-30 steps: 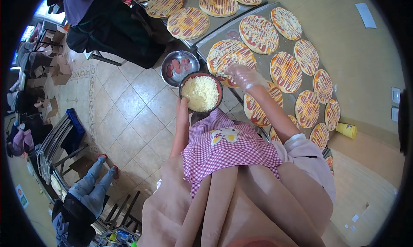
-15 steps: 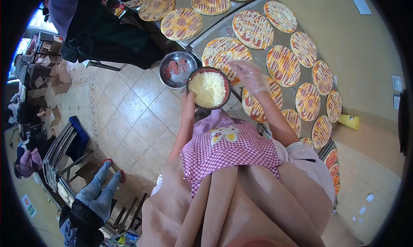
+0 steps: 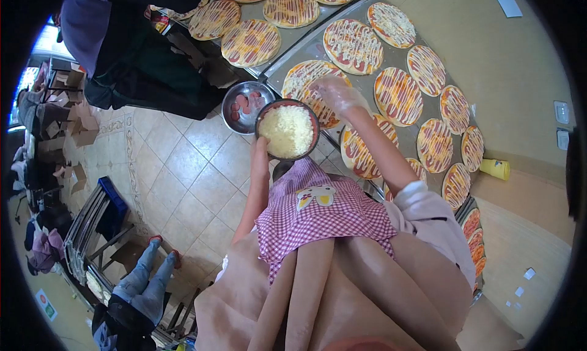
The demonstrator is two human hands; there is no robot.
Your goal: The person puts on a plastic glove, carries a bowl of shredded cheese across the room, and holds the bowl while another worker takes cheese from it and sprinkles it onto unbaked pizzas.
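My left hand [image 3: 261, 148] grips the rim of a dark bowl [image 3: 315, 131] with a reddish inside, half full of white grated cheese [image 3: 287, 130]. Above a pizza [image 3: 296, 82] at the tray's near left corner is my right hand [image 3: 338, 97], in a clear plastic glove. Its fingers are curled downward, and what they hold is hidden. That pizza has striped sauce and white shreds on it. Just beyond the bowl, a steel bowl [image 3: 262, 93] holds round sausage slices [image 3: 243, 104].
Sauce-striped pizzas [image 3: 398, 95] fill a large metal tray [image 3: 299, 44], and a second tray beyond carries several more. A person in dark clothes [image 3: 153, 64] stands at the far left. A yellow cup [image 3: 495, 169] lies by the right wall. Another person's jeans [image 3: 143, 274] show lower left.
The view has shifted slightly. My right hand has moved a little left over the same pizza, its fingers drawn downward. My left hand still holds the cheese bowl.
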